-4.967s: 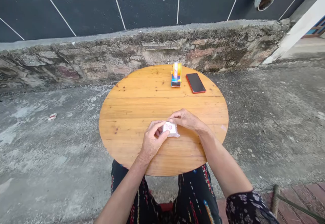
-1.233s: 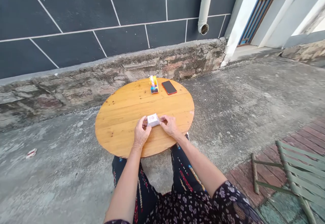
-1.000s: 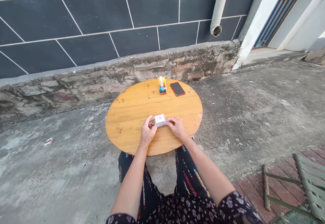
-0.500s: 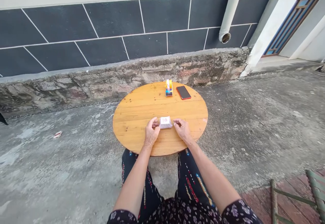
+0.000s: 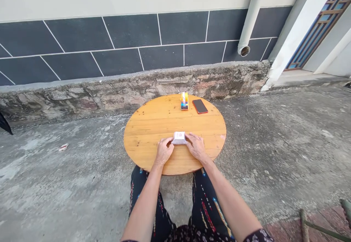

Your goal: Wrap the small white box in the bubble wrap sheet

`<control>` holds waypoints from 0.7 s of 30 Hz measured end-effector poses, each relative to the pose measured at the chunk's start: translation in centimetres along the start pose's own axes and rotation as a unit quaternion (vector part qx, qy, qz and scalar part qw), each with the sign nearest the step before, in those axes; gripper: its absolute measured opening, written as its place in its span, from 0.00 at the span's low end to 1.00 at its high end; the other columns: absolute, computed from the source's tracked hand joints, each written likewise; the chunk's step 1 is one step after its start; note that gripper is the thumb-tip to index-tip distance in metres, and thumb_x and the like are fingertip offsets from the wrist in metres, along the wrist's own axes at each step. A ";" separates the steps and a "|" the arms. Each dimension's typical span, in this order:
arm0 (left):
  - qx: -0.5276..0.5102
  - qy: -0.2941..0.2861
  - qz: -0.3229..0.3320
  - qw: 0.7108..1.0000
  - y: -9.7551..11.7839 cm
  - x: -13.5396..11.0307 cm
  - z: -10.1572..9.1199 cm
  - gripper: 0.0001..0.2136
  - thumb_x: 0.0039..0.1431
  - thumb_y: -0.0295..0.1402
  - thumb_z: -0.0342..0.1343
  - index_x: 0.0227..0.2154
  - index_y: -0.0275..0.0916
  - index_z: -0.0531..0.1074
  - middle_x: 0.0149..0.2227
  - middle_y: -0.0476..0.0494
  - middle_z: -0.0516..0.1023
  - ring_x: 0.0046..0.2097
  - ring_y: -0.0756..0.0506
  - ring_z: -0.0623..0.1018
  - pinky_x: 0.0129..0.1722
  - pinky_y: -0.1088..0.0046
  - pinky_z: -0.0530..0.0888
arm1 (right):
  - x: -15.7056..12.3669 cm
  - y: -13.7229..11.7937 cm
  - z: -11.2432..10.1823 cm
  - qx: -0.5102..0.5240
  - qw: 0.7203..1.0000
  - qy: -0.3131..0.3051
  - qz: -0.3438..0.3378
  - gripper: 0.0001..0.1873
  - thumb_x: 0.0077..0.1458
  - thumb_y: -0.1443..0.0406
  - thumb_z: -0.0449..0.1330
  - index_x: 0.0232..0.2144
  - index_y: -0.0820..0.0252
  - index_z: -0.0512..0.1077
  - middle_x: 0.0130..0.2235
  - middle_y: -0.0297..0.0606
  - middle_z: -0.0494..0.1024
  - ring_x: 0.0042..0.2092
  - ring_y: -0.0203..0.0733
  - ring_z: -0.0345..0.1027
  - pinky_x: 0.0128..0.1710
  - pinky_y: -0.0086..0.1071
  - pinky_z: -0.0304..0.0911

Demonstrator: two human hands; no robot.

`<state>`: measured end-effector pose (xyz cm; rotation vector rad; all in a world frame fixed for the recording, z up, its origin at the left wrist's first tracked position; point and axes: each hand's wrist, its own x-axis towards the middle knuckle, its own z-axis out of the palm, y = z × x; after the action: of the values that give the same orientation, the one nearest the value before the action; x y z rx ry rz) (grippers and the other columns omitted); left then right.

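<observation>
A small white packet (image 5: 180, 136) in a thin, pale wrapper lies on the round wooden table (image 5: 148, 125), in its nearer half. Its top bears a faint printed mark, too small to read. My left hand (image 5: 165, 150) has thumb and fingers closed at the packet's left end. At the right end, my right hand (image 5: 196, 146) presses its fingertips and thumb against the wrapper. Both hands rest low over the tabletop, with the packet between them.
Toward the table's far edge stands a yellow and blue tape dispenser (image 5: 184, 101). Right of it lies a phone (image 5: 200, 106) with a red edge. A tiled wall (image 5: 164, 57) with a rough stone base and a drainpipe (image 5: 249, 18) rises behind. Green chair rails show at lower right.
My right hand has moved in to touch the packet's right end, where a small gap was before. My left fingers have closed in on the left end. The view has tilted up slightly.
</observation>
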<state>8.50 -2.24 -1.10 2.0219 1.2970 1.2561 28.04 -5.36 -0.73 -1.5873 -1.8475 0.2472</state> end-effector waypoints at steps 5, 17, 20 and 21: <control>0.013 -0.018 0.018 1.000 -0.1 0.1 -0.1 0.13 0.49 0.24 0.51 0.35 0.39 0.78 0.37 0.43 0.80 0.44 0.41 0.76 0.50 0.56 0.71 | 0.1 -0.3 0.1 -0.025 1.000 -0.006 -0.008 0.24 0.56 0.69 0.53 0.55 0.56 0.67 0.56 0.41 0.73 0.61 0.45 0.59 0.59 0.43 0.49; 0.017 -0.065 0.030 0.997 0.4 0.2 -0.8 0.11 0.56 0.28 0.51 0.37 0.42 0.77 0.38 0.45 0.80 0.43 0.43 0.76 0.46 0.62 0.72 | 0.1 -0.5 0.0 -0.033 0.999 -0.014 -0.009 0.24 0.57 0.70 0.51 0.56 0.54 0.67 0.56 0.40 0.73 0.61 0.44 0.59 0.59 0.43 0.49; 0.025 -0.071 0.029 0.997 0.7 0.4 -0.9 0.08 0.56 0.29 0.53 0.35 0.41 0.77 0.37 0.45 0.80 0.42 0.43 0.75 0.45 0.63 0.71 | 0.1 -0.6 0.0 -0.033 0.999 -0.016 -0.014 0.24 0.58 0.71 0.50 0.56 0.54 0.67 0.56 0.40 0.73 0.61 0.43 0.59 0.59 0.42 0.49; 0.028 -0.070 0.027 0.997 0.8 0.4 -0.9 0.07 0.56 0.29 0.54 0.33 0.41 0.77 0.36 0.45 0.80 0.41 0.43 0.75 0.45 0.64 0.71 | 0.1 -0.6 -0.1 -0.033 0.999 -0.017 -0.015 0.24 0.58 0.71 0.50 0.56 0.55 0.67 0.56 0.40 0.73 0.61 0.43 0.59 0.59 0.42 0.49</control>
<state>8.15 -2.35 0.10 2.1565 1.2321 1.0909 27.55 -5.41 -0.28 -1.6087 -1.9220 0.2020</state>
